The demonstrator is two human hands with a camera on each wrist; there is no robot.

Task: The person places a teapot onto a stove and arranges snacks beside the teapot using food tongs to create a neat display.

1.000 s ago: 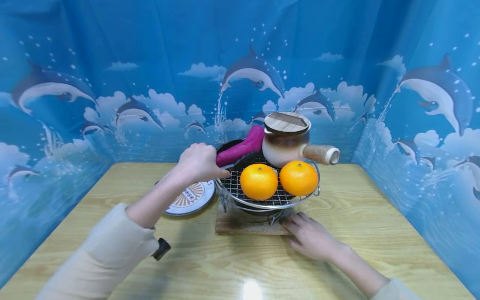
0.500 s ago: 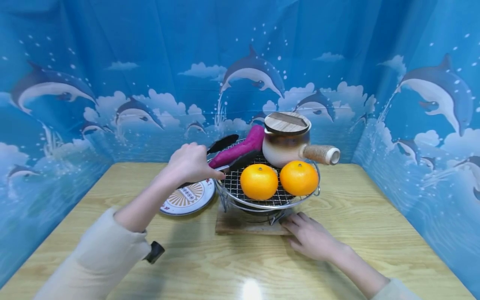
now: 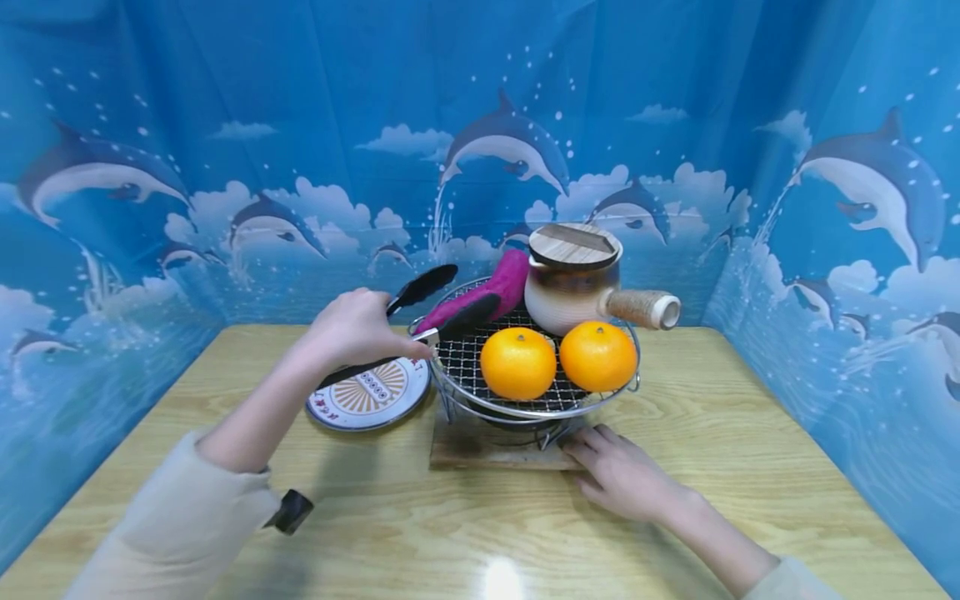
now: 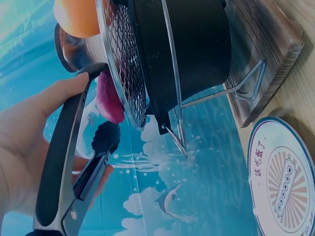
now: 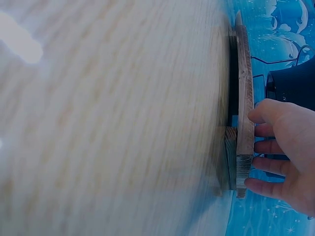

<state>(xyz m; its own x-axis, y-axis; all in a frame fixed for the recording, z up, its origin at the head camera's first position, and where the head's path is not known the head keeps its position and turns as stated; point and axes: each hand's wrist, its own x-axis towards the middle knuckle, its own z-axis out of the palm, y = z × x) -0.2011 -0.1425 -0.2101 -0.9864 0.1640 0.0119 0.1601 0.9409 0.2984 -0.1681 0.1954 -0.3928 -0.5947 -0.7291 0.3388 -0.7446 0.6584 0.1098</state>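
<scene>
My left hand [image 3: 352, 333] holds a pair of black-and-metal tongs [image 4: 59, 157], their arms spread apart. In the head view, one black tip is over the near side of a purple sweet potato [image 3: 510, 279]; the other stands off to its left. The sweet potato lies on the round wire grill [image 3: 461, 362], left of a lidded clay pot [image 3: 558, 300]. Two oranges [image 3: 517, 364] sit at the front of the mesh. With extended fingers, my right hand [image 3: 626, 475] rests on the wooden board [image 3: 480, 454] beneath the stove [image 4: 192, 49].
A white patterned plate [image 3: 375, 396] lies on the table left of the stove, partly under the left hand and tongs. The pot's rope-wrapped handle [image 3: 637, 307] juts out to the right. A blue dolphin curtain [image 3: 337, 150] encloses the table's back and sides.
My left hand has moved left and slightly down with the tongs. Their tips have come apart and drawn back along the sweet potato, which stays on the grill. My right hand has not moved.
</scene>
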